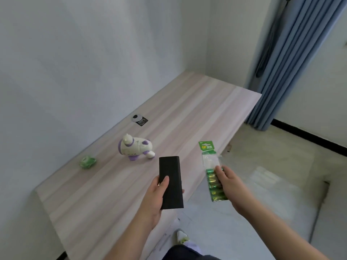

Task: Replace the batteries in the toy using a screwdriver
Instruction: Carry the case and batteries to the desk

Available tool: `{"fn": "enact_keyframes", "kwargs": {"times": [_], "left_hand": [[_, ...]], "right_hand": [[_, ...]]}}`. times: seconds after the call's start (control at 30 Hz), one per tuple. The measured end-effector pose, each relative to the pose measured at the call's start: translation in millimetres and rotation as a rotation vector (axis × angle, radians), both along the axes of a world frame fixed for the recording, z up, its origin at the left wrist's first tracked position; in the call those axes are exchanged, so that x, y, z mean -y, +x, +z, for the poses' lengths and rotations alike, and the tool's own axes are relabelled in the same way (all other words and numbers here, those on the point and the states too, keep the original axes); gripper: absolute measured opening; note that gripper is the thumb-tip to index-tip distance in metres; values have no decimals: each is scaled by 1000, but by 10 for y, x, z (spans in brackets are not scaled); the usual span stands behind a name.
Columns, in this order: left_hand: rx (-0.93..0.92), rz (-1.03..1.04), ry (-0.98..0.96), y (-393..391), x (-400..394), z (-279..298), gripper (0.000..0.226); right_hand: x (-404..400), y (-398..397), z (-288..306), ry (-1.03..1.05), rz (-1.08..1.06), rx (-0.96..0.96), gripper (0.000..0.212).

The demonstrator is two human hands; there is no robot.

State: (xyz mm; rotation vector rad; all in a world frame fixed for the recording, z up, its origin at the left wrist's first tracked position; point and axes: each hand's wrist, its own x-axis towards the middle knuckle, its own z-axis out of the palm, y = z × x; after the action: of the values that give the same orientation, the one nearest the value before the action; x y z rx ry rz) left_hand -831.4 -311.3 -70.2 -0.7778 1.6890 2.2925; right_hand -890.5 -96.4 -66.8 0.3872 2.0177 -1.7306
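A white and purple toy [135, 147] lies on its side on the pale wooden table [187, 113], near the wall. My left hand [155, 199] grips a flat black case [171, 182] above the table's near edge, thumb on top. My right hand [228, 184] holds a long green strip pack of batteries [211, 166] by its lower half, just off the table's right edge. No screwdriver is visible outside the case.
A small green crumpled object [87, 161] lies left of the toy by the wall. A black sticker and round grommet [139, 120] sit farther back. Blue curtains [293, 62] hang at the right beyond the table; tiled floor lies below.
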Motion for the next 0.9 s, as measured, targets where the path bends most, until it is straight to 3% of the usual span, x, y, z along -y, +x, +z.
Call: {"fn": "enact_keyframes", "kwargs": {"times": [0.43,0.7,0.9], "left_hand": [[169,65,-121,-472,755,-782,22],[241,73,-222,-740,749,-1127,24],[361,202,-247,-905,490,-1337,35]], "right_hand": [[661,-1160,-672,69,71,92,20],[954,-1755,-1164,277,337,100,25],[1078,-2288,-1257,288,503,118,27]]}}
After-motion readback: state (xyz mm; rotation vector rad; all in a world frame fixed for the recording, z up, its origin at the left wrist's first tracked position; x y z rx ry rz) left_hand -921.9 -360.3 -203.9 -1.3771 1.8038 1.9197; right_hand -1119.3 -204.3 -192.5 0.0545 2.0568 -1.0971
